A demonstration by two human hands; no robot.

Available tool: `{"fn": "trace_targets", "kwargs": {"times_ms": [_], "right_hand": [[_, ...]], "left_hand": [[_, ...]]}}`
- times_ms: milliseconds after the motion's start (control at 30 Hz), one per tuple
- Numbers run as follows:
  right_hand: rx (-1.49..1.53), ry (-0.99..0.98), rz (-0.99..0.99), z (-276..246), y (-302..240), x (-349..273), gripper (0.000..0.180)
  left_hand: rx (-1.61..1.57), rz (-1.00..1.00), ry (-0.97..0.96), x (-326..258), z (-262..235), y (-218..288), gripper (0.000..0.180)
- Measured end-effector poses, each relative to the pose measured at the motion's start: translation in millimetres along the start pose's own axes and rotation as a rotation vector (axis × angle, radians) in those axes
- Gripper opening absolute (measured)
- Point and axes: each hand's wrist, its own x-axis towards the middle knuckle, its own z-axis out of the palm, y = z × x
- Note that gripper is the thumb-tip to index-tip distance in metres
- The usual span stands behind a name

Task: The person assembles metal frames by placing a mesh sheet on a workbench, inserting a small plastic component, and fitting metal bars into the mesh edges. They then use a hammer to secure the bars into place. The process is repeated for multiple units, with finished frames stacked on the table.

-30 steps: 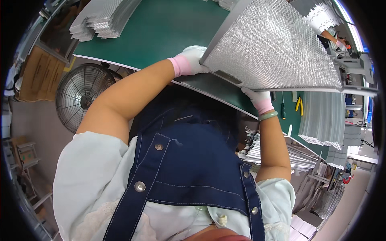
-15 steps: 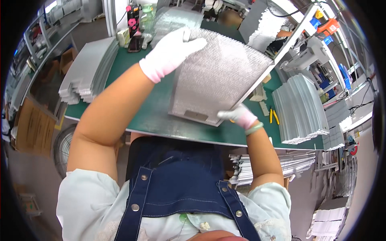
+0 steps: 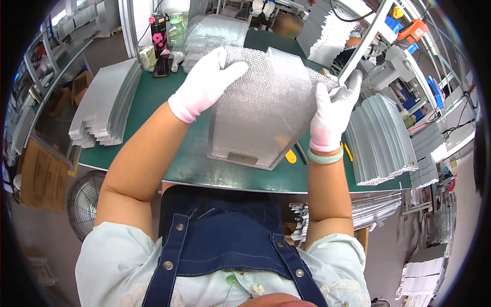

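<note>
A silver mesh filter panel [image 3: 266,107] with a thin metal frame stands tilted over the green table, its bottom edge near me. My left hand [image 3: 207,84], in a white glove, is closed on its upper left corner, thumb over the mesh. At the upper right corner my right hand [image 3: 335,110], also gloved, grips the edge with the thumb in front; its other fingertips are partly hidden. Beside the panel's lower right edge lie a yellow-handled tool [image 3: 291,156] and a dark rod-like piece [image 3: 302,153]. Yellow plier-like handles [image 3: 348,152] show past my right wrist.
Stacked silver mesh panels [image 3: 105,100] stand at the table's left, and frame-edged panels [image 3: 383,143] at its right. Behind are mesh sheets [image 3: 220,38], a phone [image 3: 162,66] and a green bottle [image 3: 177,33]. A metal post [image 3: 364,43] slants near my right hand.
My right hand has gone from the panel's lower right up to its upper right corner and taken hold there. My left hand has shifted slightly left and nearer with the panel.
</note>
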Motion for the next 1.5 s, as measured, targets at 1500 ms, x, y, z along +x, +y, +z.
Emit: {"fn": "trace_targets", "kwargs": {"times_ms": [1500], "right_hand": [[-0.087, -0.873, 0.521, -43, -11, -32, 0.031]], "left_hand": [[-0.241, -0.387, -0.115, -96, 21, -36, 0.028]]}}
